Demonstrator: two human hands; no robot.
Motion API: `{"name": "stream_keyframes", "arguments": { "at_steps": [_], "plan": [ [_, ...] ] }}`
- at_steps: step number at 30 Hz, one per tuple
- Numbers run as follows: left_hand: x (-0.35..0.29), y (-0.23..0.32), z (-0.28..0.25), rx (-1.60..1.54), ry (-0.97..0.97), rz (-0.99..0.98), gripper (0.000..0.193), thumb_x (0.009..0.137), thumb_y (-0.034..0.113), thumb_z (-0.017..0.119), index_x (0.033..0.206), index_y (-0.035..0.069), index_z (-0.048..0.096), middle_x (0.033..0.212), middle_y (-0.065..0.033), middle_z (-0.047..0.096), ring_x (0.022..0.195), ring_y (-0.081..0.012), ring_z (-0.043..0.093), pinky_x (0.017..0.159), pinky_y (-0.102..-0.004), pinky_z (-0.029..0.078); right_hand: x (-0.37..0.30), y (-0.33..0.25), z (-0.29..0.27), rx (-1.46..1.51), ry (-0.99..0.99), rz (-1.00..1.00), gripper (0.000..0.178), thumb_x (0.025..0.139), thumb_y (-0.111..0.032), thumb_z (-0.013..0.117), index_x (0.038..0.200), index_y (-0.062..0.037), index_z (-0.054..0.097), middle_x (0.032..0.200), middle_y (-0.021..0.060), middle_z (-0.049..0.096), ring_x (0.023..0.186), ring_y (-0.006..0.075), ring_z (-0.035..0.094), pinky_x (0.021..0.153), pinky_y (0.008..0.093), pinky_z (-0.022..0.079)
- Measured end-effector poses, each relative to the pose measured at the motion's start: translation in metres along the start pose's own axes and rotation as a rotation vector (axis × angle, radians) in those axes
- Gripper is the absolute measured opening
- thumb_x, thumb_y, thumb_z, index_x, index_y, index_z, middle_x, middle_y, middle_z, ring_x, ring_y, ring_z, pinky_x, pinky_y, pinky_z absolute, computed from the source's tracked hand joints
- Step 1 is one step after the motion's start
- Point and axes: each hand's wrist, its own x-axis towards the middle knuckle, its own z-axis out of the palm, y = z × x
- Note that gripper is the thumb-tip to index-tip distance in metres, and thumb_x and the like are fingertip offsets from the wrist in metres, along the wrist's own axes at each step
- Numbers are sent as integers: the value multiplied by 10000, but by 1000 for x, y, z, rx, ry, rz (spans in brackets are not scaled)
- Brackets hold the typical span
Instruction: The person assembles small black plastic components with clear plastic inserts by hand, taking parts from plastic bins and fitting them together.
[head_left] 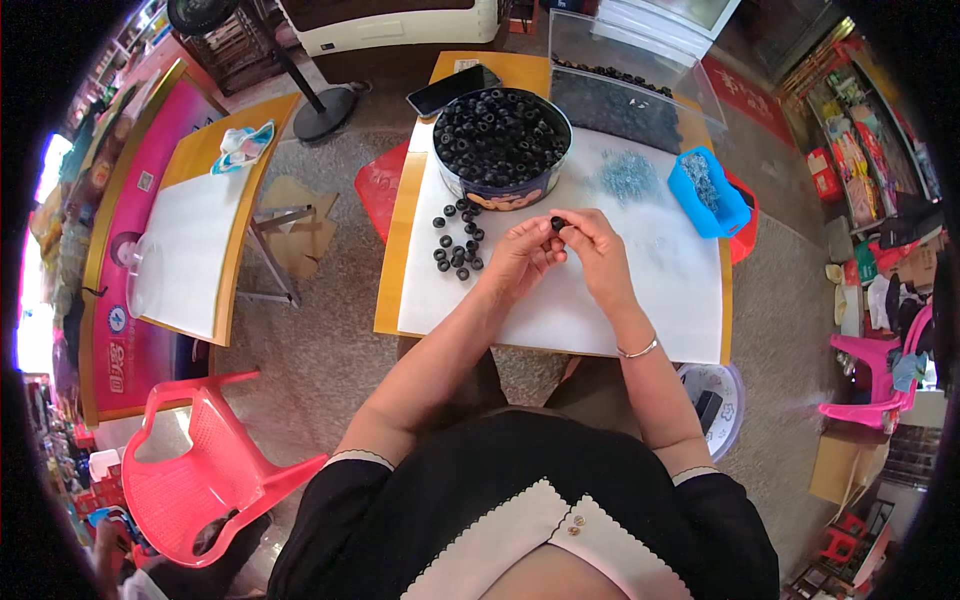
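Observation:
Over the middle of the white-topped table (640, 310), my two hands meet at the fingertips. My left hand (523, 258) and my right hand (597, 255) pinch a small black ring-shaped part (557, 224) between them. Their fingers cover most of it. Left of my left hand lie several loose black rings (458, 252), round with a hole through the middle. Behind them a wide round tub (505, 197) is heaped with the same kind of ring. To the right, a loose pile of small silvery-blue pieces (628, 175) lies on the tabletop, too fine to make out singly.
A blue plastic basket (722, 222) with more silvery pieces stands at the table's right edge. At the back are a phone (455, 91) and a clear box (625, 105) with dark contents. A pink chair (200, 470) and a second table (190, 235) stand to the left.

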Motion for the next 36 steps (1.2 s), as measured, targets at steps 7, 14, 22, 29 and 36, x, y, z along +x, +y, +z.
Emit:
{"name": "stream_keyframes", "arguments": {
  "at_steps": [7, 14, 22, 29, 36],
  "plan": [
    [-3, 0, 0, 60, -20, -43, 199, 870, 170, 600, 986, 9, 593, 845, -63, 624, 710, -131, 588, 656, -268, 506, -15, -3, -1, 49, 55, -49, 288, 814, -16, 569, 1094, -53, 625, 1007, 46, 549, 832, 104, 530, 773, 236, 430],
    [-7, 1, 12, 157, -96, -104, 238, 861, 166, 610, 1026, -3, 579, 900, -86, 630, 738, -151, 595, 691, -269, 491, -21, 7, -8, -147, 119, -184, 248, 777, -15, 612, 1024, -41, 626, 991, 43, 530, 800, 103, 519, 758, 235, 433],
    [-6, 1, 1, 93, -9, -28, 192, 869, 135, 591, 1011, 8, 570, 911, -109, 621, 756, -148, 591, 679, -281, 508, -28, 15, -35, -166, 301, -203, 222, 775, -4, 613, 996, -19, 599, 931, 37, 544, 776, 97, 516, 727, 222, 440],
    [-3, 3, 6, 31, 98, 0, 225, 865, 95, 586, 1071, 8, 560, 909, -100, 608, 748, -144, 587, 692, -255, 513, -48, 40, -88, -329, 581, 10, 127, 792, -34, 605, 916, -16, 623, 792, 20, 576, 729, 106, 531, 695, 234, 442],
    [-2, 2, 2, 106, 47, -16, 229, 858, 77, 588, 1070, -9, 574, 926, -96, 610, 771, -137, 594, 720, -259, 522, -26, 56, -54, -691, 460, -133, 87, 731, -87, 649, 792, -34, 617, 805, 107, 578, 797, 283, 545, 717, 381, 445]
  ]
}}
